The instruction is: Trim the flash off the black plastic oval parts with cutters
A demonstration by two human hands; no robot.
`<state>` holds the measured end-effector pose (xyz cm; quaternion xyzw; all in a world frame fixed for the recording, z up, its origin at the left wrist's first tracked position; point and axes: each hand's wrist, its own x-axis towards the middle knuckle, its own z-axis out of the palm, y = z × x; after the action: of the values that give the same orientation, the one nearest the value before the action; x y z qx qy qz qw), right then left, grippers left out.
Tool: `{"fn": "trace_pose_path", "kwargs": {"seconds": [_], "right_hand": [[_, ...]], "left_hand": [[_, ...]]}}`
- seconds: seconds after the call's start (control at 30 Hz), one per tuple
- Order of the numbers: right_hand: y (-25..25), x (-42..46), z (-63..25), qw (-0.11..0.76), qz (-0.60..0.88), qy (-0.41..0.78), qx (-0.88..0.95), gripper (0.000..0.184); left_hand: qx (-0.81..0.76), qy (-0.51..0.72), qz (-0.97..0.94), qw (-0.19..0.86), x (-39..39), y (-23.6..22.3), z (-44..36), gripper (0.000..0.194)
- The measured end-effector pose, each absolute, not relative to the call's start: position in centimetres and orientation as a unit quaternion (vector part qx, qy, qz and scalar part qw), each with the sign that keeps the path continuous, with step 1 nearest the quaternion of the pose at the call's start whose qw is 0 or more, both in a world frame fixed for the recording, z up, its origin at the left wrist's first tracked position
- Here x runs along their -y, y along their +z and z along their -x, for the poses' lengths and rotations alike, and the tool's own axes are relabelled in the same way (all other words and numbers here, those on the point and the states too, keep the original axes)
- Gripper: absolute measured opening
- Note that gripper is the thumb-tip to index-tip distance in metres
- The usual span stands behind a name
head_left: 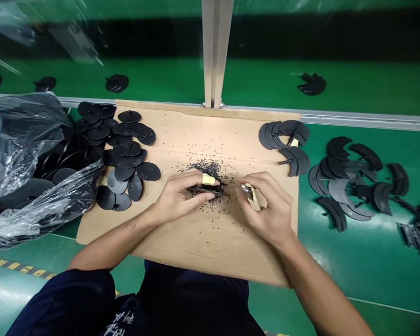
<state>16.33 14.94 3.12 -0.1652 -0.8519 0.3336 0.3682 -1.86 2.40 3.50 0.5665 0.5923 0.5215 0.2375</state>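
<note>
My left hand (177,195) pinches a thin black plastic disc (206,190), seen almost edge-on, between thumb and fingers. A yellow wrap (208,179) covers one of its fingertips. To the right, my right hand (271,207) is closed around a small hand tool (254,197) with a shiny metal part and a tan wrapping; the fingers hide most of it, so its exact kind does not show. The tool is apart from the disc. Beneath the disc, many tiny black plastic scraps (206,167) lie scattered over a cardboard sheet (182,252).
Black discs (126,161) lie piled along the cardboard's left side, beside a clear plastic bag (24,135) full of discs. Curved black pieces (283,133) rest at its right corner, and more (353,175) on the green surface (336,261). A metal post (215,51) stands behind.
</note>
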Motion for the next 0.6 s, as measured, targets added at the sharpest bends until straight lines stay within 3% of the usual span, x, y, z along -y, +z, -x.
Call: {"fn": "trace_pose_path", "kwargs": {"seconds": [0.17, 0.6], "right_hand": [[2.73, -15.3, -16.55, 0.288, 0.15, 0.278, 0.904, 0.017], [2.76, -15.4, -16.74, 0.279, 0.135, 0.235, 0.921, 0.02]], "left_hand": [[-0.573, 0.507, -0.611, 0.203, -2.44, 3.81, 2.37, 0.02], [-0.55, 0.503, -0.638, 0.194, -2.38, 3.45, 2.55, 0.02]]}}
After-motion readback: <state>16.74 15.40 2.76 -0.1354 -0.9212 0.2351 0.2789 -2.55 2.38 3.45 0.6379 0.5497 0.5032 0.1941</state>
